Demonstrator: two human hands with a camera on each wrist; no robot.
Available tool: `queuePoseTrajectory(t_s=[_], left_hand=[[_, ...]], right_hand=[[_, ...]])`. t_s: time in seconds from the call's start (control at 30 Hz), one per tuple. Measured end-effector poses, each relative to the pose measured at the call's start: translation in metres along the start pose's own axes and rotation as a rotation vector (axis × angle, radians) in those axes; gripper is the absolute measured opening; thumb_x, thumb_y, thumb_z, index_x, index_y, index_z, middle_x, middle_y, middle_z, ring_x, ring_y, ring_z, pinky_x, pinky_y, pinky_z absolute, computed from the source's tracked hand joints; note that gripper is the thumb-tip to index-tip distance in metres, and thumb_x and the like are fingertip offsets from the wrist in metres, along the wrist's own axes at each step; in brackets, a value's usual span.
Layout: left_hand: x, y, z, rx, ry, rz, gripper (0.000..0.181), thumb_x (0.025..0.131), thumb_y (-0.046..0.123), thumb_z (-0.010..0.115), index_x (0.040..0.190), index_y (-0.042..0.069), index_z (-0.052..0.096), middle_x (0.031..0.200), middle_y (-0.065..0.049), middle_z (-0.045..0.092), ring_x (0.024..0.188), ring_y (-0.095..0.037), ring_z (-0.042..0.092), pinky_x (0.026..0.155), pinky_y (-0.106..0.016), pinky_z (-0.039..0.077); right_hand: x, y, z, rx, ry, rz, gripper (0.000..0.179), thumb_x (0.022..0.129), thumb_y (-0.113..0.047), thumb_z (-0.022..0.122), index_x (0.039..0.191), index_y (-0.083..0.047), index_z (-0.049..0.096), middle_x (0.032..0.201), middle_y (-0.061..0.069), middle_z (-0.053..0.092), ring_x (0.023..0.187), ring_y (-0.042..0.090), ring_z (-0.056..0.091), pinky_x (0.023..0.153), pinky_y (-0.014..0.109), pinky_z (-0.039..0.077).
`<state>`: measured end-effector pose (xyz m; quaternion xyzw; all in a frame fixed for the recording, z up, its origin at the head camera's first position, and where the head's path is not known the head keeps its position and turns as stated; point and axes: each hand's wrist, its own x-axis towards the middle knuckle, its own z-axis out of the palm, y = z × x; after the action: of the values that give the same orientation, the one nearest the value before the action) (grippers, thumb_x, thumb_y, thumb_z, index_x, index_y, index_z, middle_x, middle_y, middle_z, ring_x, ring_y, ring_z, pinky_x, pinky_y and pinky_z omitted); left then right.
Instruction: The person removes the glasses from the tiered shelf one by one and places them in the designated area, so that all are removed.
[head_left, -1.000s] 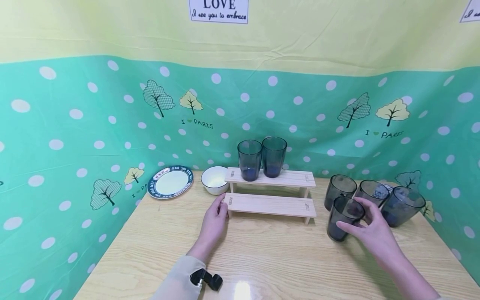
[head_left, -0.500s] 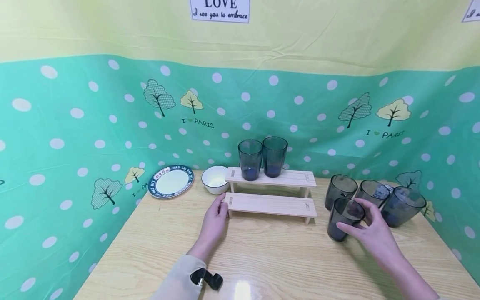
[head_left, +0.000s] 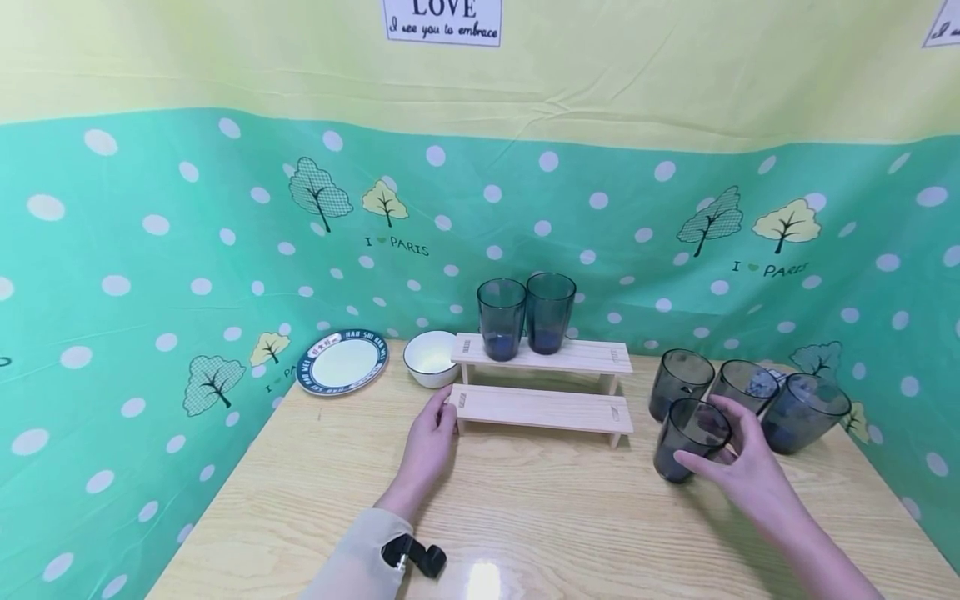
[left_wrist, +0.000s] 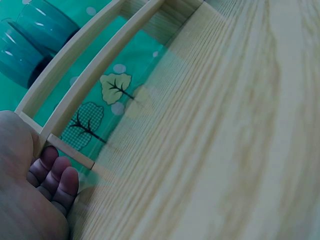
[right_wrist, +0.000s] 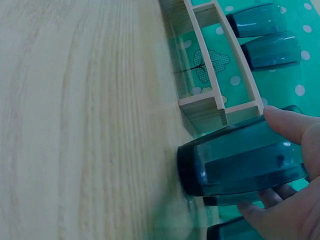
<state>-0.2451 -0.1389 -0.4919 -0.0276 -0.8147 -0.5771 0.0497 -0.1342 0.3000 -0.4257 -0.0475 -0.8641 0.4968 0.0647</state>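
Note:
My left hand (head_left: 429,442) grips the left end of a two-step wooden rack (head_left: 540,408), its curled fingers (left_wrist: 67,182) by the rack's end leg in the left wrist view. In my right hand (head_left: 750,467) is a dark smoky drinking glass (head_left: 678,446), held upright between thumb and fingers, its base close over the table. The right wrist view shows the thumb on one side of this glass (right_wrist: 245,160) and the fingers on the other. Two similar glasses (head_left: 501,321) stand side by side on the rack's upper step; the lower step is bare.
Behind the right hand stand several more dark tumblers, among them one at the left (head_left: 678,383) and one at the right (head_left: 806,417). A white bowl (head_left: 430,358) sits left of the rack. Further left a blue-rimmed plate (head_left: 343,362) leans against the dotted curtain (head_left: 225,333).
The rim of the glass in my right hand sits very slightly lower in the head view. My left hand and the rack stay where they were.

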Motion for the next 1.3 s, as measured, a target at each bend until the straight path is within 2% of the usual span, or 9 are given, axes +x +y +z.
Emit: queuePoseTrajectory(t_s=[0.1,0.23,0.37,0.63,0.7,0.77,0.87,1.07,1.3], left_hand=[[0.0,0.0,0.0,-0.004,-0.001,-0.007,0.049,0.12,0.027,0.045,0.166,0.011,0.049,0.126,-0.004,0.069,0.113,-0.023,0.064,0.101,-0.048,0.052],[0.0,0.0,0.0,-0.006,-0.008,-0.013,0.05,0.12,0.028,0.045,0.167,0.012,0.049,0.115,-0.004,0.068,0.108,-0.022,0.064,0.098,-0.045,0.052],[0.001,0.001,0.0,-0.009,-0.016,-0.008,0.049,0.12,0.028,0.044,0.167,0.013,0.049,0.107,-0.004,0.067,0.101,-0.022,0.064,0.094,-0.044,0.052],[0.0,0.0,-0.001,-0.002,-0.008,-0.005,0.05,0.12,0.026,0.044,0.167,0.011,0.048,0.114,-0.005,0.068,0.107,-0.022,0.063,0.098,-0.045,0.052],[0.0,0.001,0.0,-0.004,-0.007,-0.004,0.049,0.12,0.026,0.045,0.167,0.011,0.049,0.115,-0.005,0.069,0.108,-0.022,0.064,0.098,-0.046,0.052],[-0.001,0.001,0.0,-0.009,-0.009,-0.006,0.049,0.12,0.026,0.045,0.167,0.011,0.049,0.113,-0.006,0.069,0.108,-0.023,0.064,0.098,-0.046,0.052],[-0.001,0.001,0.0,-0.005,-0.008,-0.008,0.049,0.12,0.026,0.045,0.167,0.011,0.049,0.112,-0.005,0.069,0.108,-0.023,0.064,0.099,-0.046,0.052],[0.0,-0.002,0.0,-0.013,-0.013,-0.007,0.05,0.12,0.026,0.045,0.167,0.012,0.048,0.111,-0.005,0.069,0.105,-0.022,0.064,0.096,-0.045,0.053],[0.0,-0.001,0.0,-0.019,-0.007,-0.003,0.049,0.119,0.026,0.046,0.166,0.012,0.049,0.107,-0.005,0.068,0.101,-0.021,0.064,0.094,-0.044,0.053]], right_hand=[[0.0,-0.004,-0.005,-0.008,0.0,-0.027,0.113,0.097,-0.026,0.09,0.176,-0.008,0.012,0.165,0.03,0.038,0.151,0.053,0.037,0.097,-0.002,0.03],[0.001,-0.014,-0.015,-0.045,0.022,-0.066,0.113,0.097,-0.027,0.09,0.177,-0.01,0.012,0.168,0.031,0.033,0.154,0.057,0.032,0.102,-0.003,0.025],[0.002,-0.03,-0.025,-0.079,0.056,-0.121,0.111,0.096,-0.026,0.09,0.177,-0.013,0.015,0.171,0.029,0.032,0.157,0.054,0.029,0.103,-0.003,0.023],[0.009,-0.07,-0.032,-0.102,0.068,-0.175,0.108,0.096,-0.033,0.09,0.178,-0.032,0.019,0.176,0.018,0.031,0.163,0.044,0.026,0.101,-0.004,0.026],[0.012,-0.08,-0.03,-0.093,0.057,-0.185,0.108,0.096,-0.034,0.09,0.178,-0.033,0.019,0.178,0.016,0.03,0.163,0.044,0.026,0.118,0.011,0.029],[0.017,-0.089,-0.027,-0.082,0.039,-0.19,0.109,0.096,-0.036,0.09,0.178,-0.033,0.018,0.179,0.014,0.029,0.163,0.044,0.025,0.129,0.033,0.028],[0.024,-0.101,-0.019,-0.055,0.012,-0.21,0.111,0.095,-0.035,0.091,0.178,-0.029,0.018,0.179,0.014,0.029,0.162,0.046,0.027,0.125,0.067,0.024],[0.041,-0.119,-0.002,-0.002,-0.046,-0.253,0.11,0.096,-0.028,0.091,0.178,-0.025,0.018,0.178,0.016,0.028,0.163,0.045,0.025,0.126,0.066,0.024],[0.063,-0.138,0.016,0.006,-0.097,-0.277,0.108,0.096,-0.03,0.09,0.178,-0.019,0.019,0.176,0.017,0.031,0.162,0.043,0.03,0.124,0.063,0.033]])
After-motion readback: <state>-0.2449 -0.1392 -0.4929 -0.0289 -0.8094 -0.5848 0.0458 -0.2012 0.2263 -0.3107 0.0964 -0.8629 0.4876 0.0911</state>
